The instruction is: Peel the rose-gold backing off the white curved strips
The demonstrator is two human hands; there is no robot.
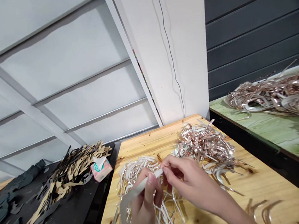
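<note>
A flat whitish strip (138, 188) runs through my left hand (145, 199), its thumb pressed on top and the rest curling down toward the bottom of the view. At the strip's upper end, the fingertips of my right hand (182, 177) pinch it close to the left fingers. Beneath and around both hands lies a loose heap of white and silvery strips (166, 219) on the wooden table (216, 215). Behind my right hand sits a pile of shiny rose-gold strips (204, 141).
To the left, a black table (79, 200) bears tan and dark strips (74, 175) and a pink tissue box (102, 170). A green-topped table (265, 131) at right carries more metallic strips (279, 93). Several loose strips (268, 216) lie at the near right. A thin cable (170, 51) hangs down the wall.
</note>
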